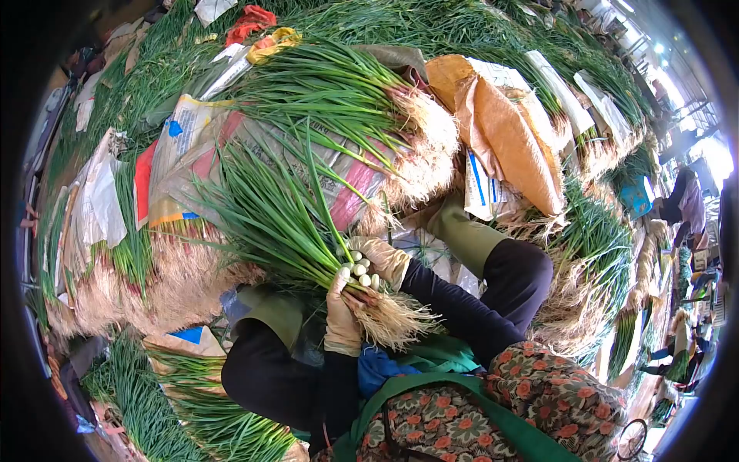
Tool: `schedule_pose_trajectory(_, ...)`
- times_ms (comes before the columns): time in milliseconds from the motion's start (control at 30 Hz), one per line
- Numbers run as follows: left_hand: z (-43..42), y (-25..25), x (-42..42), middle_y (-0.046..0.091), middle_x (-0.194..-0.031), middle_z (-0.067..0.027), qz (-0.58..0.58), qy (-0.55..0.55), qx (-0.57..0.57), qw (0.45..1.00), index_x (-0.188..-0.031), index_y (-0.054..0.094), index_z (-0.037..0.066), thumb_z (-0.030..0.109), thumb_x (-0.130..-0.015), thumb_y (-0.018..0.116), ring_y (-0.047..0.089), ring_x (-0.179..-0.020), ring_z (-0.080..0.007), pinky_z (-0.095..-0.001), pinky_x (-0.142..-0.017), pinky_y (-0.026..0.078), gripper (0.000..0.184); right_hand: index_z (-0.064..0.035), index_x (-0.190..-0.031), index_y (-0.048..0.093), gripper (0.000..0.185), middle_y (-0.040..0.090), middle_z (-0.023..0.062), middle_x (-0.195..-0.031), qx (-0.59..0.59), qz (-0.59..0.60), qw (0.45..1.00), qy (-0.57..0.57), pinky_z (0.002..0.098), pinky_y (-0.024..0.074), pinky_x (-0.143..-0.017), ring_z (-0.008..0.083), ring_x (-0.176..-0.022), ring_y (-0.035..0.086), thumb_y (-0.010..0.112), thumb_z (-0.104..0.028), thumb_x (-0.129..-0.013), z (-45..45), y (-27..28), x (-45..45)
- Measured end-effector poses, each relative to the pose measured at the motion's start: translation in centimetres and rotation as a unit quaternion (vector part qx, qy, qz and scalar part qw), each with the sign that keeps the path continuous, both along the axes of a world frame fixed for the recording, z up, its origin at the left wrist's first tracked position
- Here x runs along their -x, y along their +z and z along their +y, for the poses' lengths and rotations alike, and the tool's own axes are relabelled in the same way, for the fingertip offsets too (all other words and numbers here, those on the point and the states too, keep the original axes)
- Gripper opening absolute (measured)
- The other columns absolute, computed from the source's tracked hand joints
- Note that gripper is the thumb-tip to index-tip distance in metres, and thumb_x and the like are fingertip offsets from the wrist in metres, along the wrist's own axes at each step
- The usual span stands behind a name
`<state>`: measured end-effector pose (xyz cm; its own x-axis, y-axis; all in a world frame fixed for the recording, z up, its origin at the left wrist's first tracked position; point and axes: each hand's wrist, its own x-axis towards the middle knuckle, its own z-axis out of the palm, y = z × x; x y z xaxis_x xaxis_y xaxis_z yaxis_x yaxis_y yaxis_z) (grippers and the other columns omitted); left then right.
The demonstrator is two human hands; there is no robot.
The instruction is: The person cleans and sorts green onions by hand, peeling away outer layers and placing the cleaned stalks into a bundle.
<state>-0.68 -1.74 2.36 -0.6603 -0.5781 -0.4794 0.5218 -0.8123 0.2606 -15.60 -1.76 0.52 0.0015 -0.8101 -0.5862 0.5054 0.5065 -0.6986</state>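
A bunch of green onions [277, 223] with long green leaves and pale stringy roots [392, 316] lies across both my hands, its leaves pointing up and left. My left hand [341, 319], in a cream glove, is wrapped round the stems from the near side. On the far side, my gloved right hand [381, 260] closes over the same stems. Pale rounded tips show where the fingers meet on the bunch. Just beyond, a larger pile of green onions [331, 85] rests on printed sacks [292, 165], roots to the right.
Bent knees in dark trousers and green boots [469, 239] flank the bunch. An orange-brown sack [508, 131] covers onions at right. More rooted bundles [185, 269] are stacked at left, and leaves [200, 408] lie at lower left. A person [689, 354] is at far right.
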Motion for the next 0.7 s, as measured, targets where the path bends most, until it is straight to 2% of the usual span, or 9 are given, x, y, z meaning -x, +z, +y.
schedule_pose_trajectory(67, 0.1, 0.4, -0.2, 0.060, -0.088, -0.0066, 0.075, 0.011, -0.003, 0.997, -0.101, 0.055, 0.005, 0.028, -0.092, 0.049, 0.058, -0.074, -0.0193, -0.0377, -0.073, 0.053, 0.025, -0.0029, -0.085, 0.062, 0.029, 0.063, 0.0089, -0.072, 0.001, 0.341, 0.938, 0.069, 0.0357, 0.0471, -0.060, 0.0245, -0.064, 0.060, 0.053, -0.031, -0.086, 0.3, -2.2, -0.4)
schedule_pose_trajectory(100, 0.3, 0.9, -0.3, 0.060, -0.088, -0.0068, 0.075, 0.015, -0.005, 0.997, -0.101, 0.055, 0.006, 0.028, -0.092, 0.049, 0.058, -0.073, -0.0196, -0.0377, -0.071, 0.053, 0.025, -0.0015, -0.085, 0.062, 0.032, 0.066, 0.0137, -0.079, 0.010, 0.570, 0.809, 0.142, 0.0411, 0.0490, -0.066, 0.0315, -0.073, 0.063, 0.053, -0.032, -0.085, 0.7, -4.1, -0.2)
schedule_pose_trajectory(167, 0.0, 2.0, -0.1, 0.060, -0.089, -0.0073, 0.076, 0.027, -0.001, 0.997, -0.103, 0.054, 0.006, 0.029, -0.092, 0.049, 0.057, -0.071, -0.0203, -0.0377, -0.066, 0.052, 0.026, -0.0052, -0.105, 0.062, 0.039, 0.065, 0.0190, -0.094, 0.002, 0.562, 0.761, 0.324, 0.0421, 0.0488, -0.077, 0.0360, -0.089, 0.062, 0.052, -0.037, -0.085, 1.6, -5.1, 1.6)
schedule_pose_trajectory(367, -0.9, 0.9, 0.0, 0.061, -0.088, -0.0098, 0.112, -0.039, -0.006, 0.993, -0.117, 0.052, 0.005, 0.030, -0.091, 0.049, 0.060, -0.072, -0.0217, -0.0399, -0.073, 0.055, 0.037, -0.0100, -0.118, 0.056, 0.040, 0.063, 0.0192, -0.103, 0.089, 0.628, 0.773, -0.003, 0.0383, 0.0478, -0.083, 0.0313, -0.095, 0.062, 0.059, -0.032, -0.085, -1.4, 1.0, 6.9)
schedule_pose_trajectory(433, -0.1, 1.6, 0.5, 0.061, -0.085, -0.0103, -0.008, 0.014, -0.042, 0.999, -0.121, 0.051, 0.005, 0.030, -0.091, 0.048, 0.060, -0.073, -0.0230, -0.0393, -0.072, 0.054, 0.039, -0.0115, -0.117, 0.057, 0.037, 0.065, 0.0194, -0.094, -0.047, 0.664, 0.720, 0.195, 0.0389, 0.0481, -0.081, 0.0322, -0.093, 0.062, 0.059, -0.030, -0.085, -2.8, 2.7, 6.7)
schedule_pose_trajectory(500, -0.1, 1.9, 0.3, 0.061, -0.086, -0.0078, 0.004, 0.001, -0.066, 0.998, -0.120, 0.052, 0.004, 0.027, -0.091, 0.050, 0.060, -0.073, -0.0201, -0.0389, -0.075, 0.055, 0.037, -0.0110, -0.111, 0.061, 0.030, 0.065, 0.0193, -0.090, 0.061, 0.683, 0.674, 0.274, 0.0398, 0.0490, -0.077, 0.0329, -0.087, 0.063, 0.058, -0.028, -0.086, -3.5, -2.4, 8.5)
schedule_pose_trajectory(600, -0.3, 1.3, -0.1, 0.062, -0.087, -0.0054, 0.041, 0.016, -0.064, 0.997, -0.120, 0.053, 0.004, 0.025, -0.090, 0.052, 0.061, -0.078, -0.0186, -0.0394, -0.081, 0.053, 0.036, -0.0030, -0.107, 0.055, 0.028, 0.063, 0.0171, -0.085, 0.162, 0.777, 0.596, 0.119, 0.0391, 0.0506, -0.064, 0.0307, -0.073, 0.063, 0.047, -0.021, -0.087, -5.0, 0.3, 10.8)
schedule_pose_trajectory(633, -0.2, 1.4, -0.1, 0.062, -0.088, -0.0055, 0.023, 0.016, -0.055, 0.998, -0.118, 0.054, 0.004, 0.025, -0.089, 0.053, 0.061, -0.079, -0.0188, -0.0402, -0.082, 0.052, 0.035, -0.0031, -0.103, 0.058, 0.028, 0.064, 0.0171, -0.082, 0.103, 0.743, 0.660, 0.037, 0.0394, 0.0505, -0.064, 0.0305, -0.073, 0.064, 0.048, -0.024, -0.087, -6.1, -0.5, 11.9)
schedule_pose_trajectory(700, -0.2, 1.6, 0.5, 0.063, -0.090, -0.0057, -0.004, 0.013, -0.036, 0.999, -0.113, 0.056, 0.003, 0.025, -0.089, 0.054, 0.062, -0.081, -0.0193, -0.0418, -0.085, 0.051, 0.033, -0.0040, -0.098, 0.061, 0.029, 0.065, 0.0155, -0.079, 0.008, 0.806, 0.584, 0.090, 0.0414, 0.0504, -0.064, 0.0296, -0.071, 0.064, 0.050, -0.028, -0.087, -6.4, -0.9, 13.7)
